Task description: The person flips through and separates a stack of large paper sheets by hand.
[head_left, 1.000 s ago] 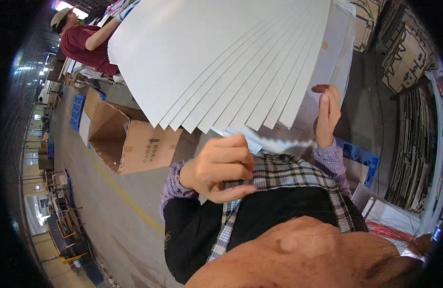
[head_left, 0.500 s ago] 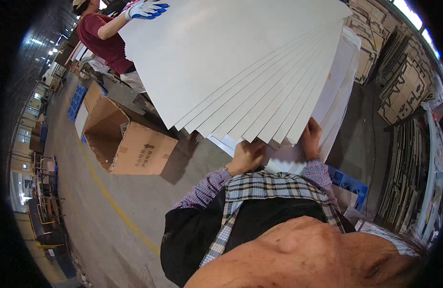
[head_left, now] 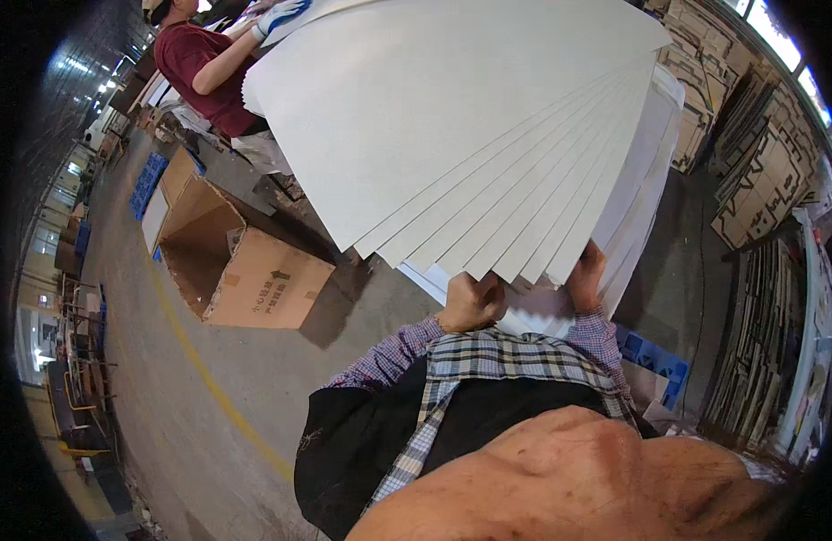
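Observation:
Large pale grey-white sheets (head_left: 434, 135) lie in a stack in front of me, their near edges fanned out in several overlapping steps. My left hand (head_left: 471, 302) is closed at the near edge of the fan, knuckles up, on the sheets' corners. To its right, my right hand (head_left: 586, 278) is bent round the near right corner of the stack, with its fingers partly hidden by the sheets. Beneath the fan, more white sheets (head_left: 646, 180) show on the right side.
At the far left a person in a dark red shirt (head_left: 200, 68) has a gloved hand (head_left: 283, 16) at the sheets' far edge. An open cardboard box (head_left: 272, 279) stands on the floor to the left. Blue pallets (head_left: 655, 361) and cut boards (head_left: 763, 180) are at the right.
The fanned sheets have shifted slightly right and toward me. My left hand has moved a little right and nearer. A far-left sheet now shows apart from the stack under the co-worker's glove.

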Action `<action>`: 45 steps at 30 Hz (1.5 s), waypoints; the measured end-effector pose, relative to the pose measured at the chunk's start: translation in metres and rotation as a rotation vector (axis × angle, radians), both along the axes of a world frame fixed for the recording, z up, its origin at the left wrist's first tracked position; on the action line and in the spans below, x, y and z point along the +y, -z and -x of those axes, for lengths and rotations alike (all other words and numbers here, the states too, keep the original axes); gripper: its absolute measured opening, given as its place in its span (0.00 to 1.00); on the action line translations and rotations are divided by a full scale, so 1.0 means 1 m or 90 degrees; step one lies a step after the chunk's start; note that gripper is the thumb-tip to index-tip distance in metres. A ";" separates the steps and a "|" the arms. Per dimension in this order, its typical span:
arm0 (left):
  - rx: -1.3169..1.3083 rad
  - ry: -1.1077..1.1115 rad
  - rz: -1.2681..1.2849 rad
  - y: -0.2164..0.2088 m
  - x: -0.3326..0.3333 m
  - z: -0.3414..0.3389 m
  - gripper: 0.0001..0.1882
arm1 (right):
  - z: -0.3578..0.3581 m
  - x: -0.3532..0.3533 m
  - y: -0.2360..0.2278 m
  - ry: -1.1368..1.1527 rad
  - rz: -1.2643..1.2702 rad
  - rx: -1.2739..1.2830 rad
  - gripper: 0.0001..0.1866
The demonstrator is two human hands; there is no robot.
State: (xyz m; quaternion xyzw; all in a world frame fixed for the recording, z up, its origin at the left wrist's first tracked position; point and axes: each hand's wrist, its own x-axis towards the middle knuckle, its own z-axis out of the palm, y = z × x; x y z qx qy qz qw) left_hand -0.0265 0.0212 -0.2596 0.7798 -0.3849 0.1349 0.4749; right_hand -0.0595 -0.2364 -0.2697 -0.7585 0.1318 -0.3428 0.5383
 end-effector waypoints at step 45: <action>-0.050 -0.003 0.061 -0.023 0.001 0.004 0.05 | 0.021 -0.006 -0.003 -0.047 0.066 -0.021 0.12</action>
